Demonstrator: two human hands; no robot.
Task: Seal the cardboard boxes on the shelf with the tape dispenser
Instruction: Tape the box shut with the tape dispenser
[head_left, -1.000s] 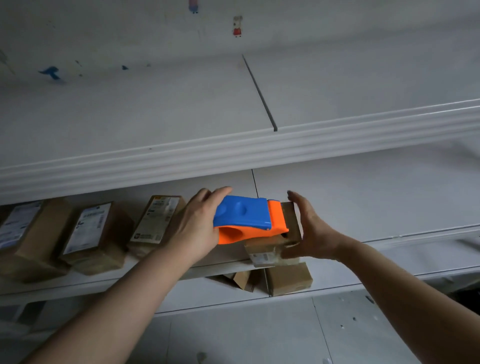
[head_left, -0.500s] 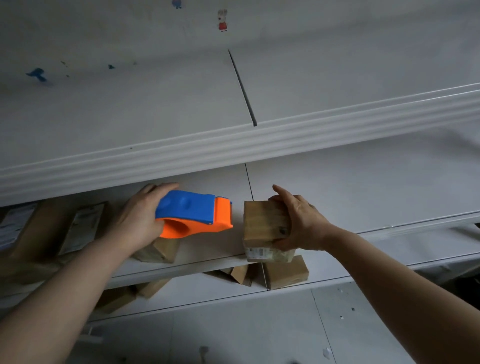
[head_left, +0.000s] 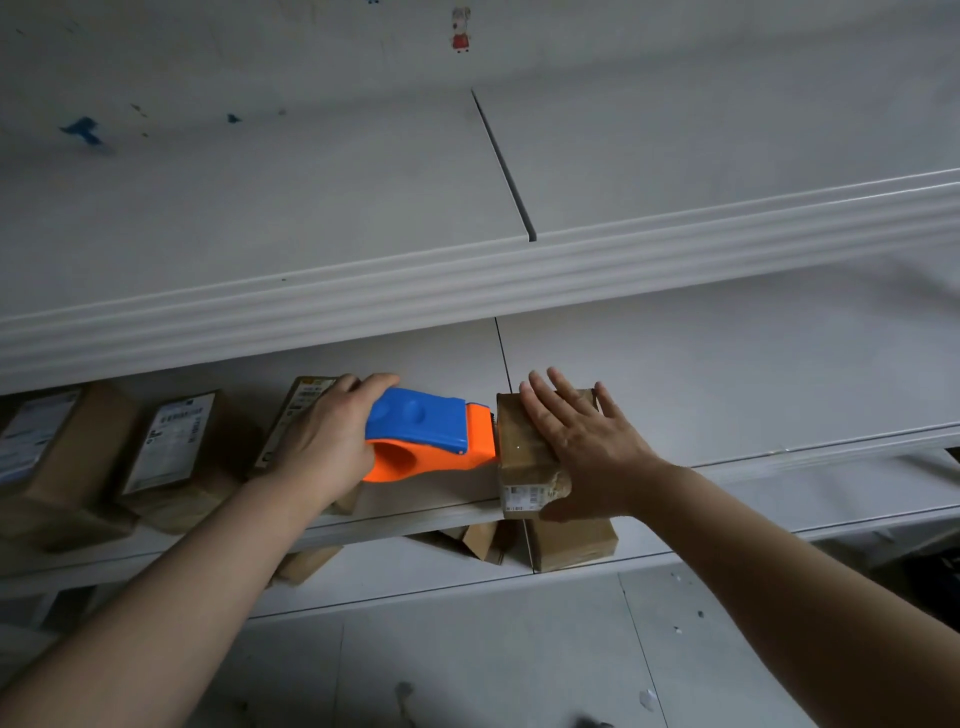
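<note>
At the front edge of the shelf (head_left: 405, 515), the left hand (head_left: 332, 447) grips the tape dispenser (head_left: 423, 434) by its handle. A moment ago its orange nose was apart from the small cardboard box (head_left: 517, 457); now it touches the box's left side. The right hand (head_left: 584, 447) no longer clutches the box. It lies flat on top, fingers spread wide, pressing down. So a strip of tape looks ready to start. Farther left, other boxes (head_left: 176, 447) wait.

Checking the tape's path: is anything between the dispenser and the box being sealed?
Nothing: the tape dispenser touches the box at its left edge. But the right hand lies flat on its top, in the tape's way.
</note>
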